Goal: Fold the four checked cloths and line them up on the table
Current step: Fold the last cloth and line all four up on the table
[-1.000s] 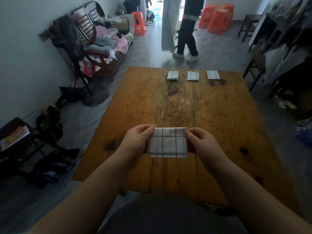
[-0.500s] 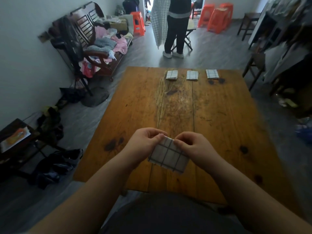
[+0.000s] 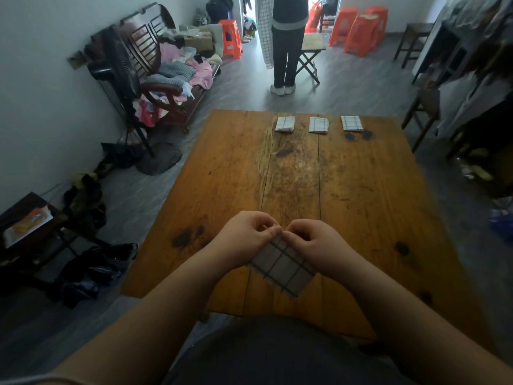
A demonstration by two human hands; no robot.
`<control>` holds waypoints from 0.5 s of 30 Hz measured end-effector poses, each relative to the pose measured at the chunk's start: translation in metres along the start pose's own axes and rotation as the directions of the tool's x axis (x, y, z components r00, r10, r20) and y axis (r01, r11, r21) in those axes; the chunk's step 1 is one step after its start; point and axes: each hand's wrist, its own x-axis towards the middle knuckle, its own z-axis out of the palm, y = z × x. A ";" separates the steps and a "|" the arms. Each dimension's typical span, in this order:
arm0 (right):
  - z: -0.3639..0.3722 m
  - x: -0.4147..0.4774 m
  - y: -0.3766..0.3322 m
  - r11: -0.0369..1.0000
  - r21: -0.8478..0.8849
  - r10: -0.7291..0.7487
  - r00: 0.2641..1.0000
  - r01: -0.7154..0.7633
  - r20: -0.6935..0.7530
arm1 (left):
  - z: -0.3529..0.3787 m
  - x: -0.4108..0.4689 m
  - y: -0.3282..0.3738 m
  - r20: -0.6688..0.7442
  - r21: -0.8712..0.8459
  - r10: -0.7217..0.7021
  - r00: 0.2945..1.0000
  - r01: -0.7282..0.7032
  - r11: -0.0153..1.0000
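Note:
Three folded checked cloths lie in a row near the far edge of the wooden table [image 3: 361,190]: a left cloth [image 3: 284,124], a middle cloth [image 3: 318,125] and a right cloth [image 3: 351,123]. Over the near part of the table I hold a fourth checked cloth [image 3: 283,266], folded small and hanging at a slant from one top corner. My left hand [image 3: 247,240] and my right hand [image 3: 313,244] are close together, and both pinch that corner with curled fingers.
A person stands beyond the table's far edge [image 3: 287,51] by a folding stool. A wooden bench piled with clothes [image 3: 172,70] and a standing fan [image 3: 122,68] line the left wall. Orange stools [image 3: 358,29] stand at the back. Dark chairs [image 3: 424,112] flank the right side.
The cloth was held flat by its two side edges. My hands have come together at one top corner, and the cloth has turned so that it hangs diagonally and lower.

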 end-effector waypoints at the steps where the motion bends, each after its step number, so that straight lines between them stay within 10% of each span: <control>1: 0.000 0.000 0.000 1.000 0.011 -0.002 1.000 0.002 -0.005 | -0.001 0.000 0.001 0.004 -0.006 0.004 1.000 -0.004 1.000; 15: -0.014 -0.010 0.011 0.994 0.104 -0.039 0.997 0.045 -0.065 | -0.023 0.000 -0.003 -0.083 -0.269 -0.069 0.994 0.044 0.962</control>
